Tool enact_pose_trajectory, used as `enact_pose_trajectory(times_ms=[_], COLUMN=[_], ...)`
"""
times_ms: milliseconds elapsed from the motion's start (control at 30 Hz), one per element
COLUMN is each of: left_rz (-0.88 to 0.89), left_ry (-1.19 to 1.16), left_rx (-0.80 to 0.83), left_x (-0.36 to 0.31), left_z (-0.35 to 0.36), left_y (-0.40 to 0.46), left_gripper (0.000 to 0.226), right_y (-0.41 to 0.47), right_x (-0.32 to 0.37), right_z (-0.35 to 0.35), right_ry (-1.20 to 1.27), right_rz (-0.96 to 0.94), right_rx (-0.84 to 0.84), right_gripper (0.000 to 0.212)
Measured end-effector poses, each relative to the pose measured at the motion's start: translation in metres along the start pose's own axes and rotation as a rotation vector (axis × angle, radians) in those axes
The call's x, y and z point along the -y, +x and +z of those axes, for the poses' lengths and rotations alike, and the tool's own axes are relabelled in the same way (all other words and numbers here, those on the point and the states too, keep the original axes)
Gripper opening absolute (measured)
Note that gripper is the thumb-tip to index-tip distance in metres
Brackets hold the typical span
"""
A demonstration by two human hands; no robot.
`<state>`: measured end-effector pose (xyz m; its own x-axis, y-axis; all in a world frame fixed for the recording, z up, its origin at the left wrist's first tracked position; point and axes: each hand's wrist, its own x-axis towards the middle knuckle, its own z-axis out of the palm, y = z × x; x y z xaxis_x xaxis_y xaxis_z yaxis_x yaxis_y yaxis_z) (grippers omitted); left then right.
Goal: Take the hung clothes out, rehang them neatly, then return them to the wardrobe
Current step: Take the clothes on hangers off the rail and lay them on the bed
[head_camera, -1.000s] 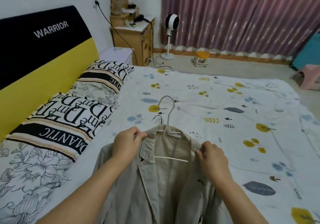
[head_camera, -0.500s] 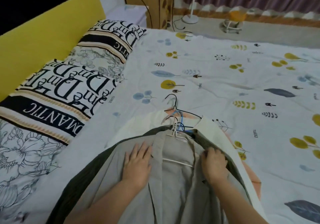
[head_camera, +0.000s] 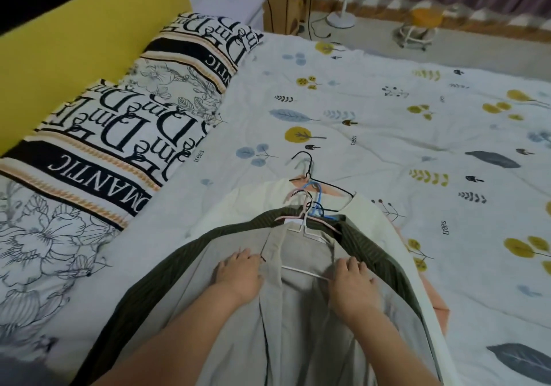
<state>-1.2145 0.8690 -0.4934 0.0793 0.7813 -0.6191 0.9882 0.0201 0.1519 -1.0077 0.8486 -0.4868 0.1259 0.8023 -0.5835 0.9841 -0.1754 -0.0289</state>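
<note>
The beige jacket (head_camera: 298, 320) lies on its white hanger (head_camera: 304, 233) atop a pile of hung clothes on the bed (head_camera: 387, 135). The left hand (head_camera: 238, 275) presses flat, fingers spread, on its left front; the right hand (head_camera: 353, 284) rests with fingers curled on its right shoulder. Pillows (head_camera: 119, 135) lie far left of the left hand.

The beige jacket (head_camera: 301, 326) runs off the bottom edge and hides most of the stacked garments (head_camera: 384, 254).

Hangered clothes (head_camera: 298, 311) stacked on bed
</note>
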Motion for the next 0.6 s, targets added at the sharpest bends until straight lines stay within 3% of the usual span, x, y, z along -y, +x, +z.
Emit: enact_pose_trajectory(times_ms=[133, 300, 600], left_rz=[0.005, 0.033, 0.084], left_ry=[-0.099, -0.234, -0.256], left_rx=[-0.041, -0.138, -0.362], left_x=[0.0, 0.01, 0.084], left_z=[-0.03, -0.056, -0.099], left_y=[-0.035, -0.097, -0.289], left_gripper=[0.039, 0.038, 0.033], right_y=[-0.026, -0.078, -0.258], right_x=[0.016, 0.043, 0.124], right_z=[-0.032, -0.063, -0.095], right_ry=[0.023, 0.032, -0.012], right_rz=[-0.015, -0.146, -0.468], right_rx=[0.079, -0.015, -0.194], right_gripper=[0.039, 0.024, 0.039])
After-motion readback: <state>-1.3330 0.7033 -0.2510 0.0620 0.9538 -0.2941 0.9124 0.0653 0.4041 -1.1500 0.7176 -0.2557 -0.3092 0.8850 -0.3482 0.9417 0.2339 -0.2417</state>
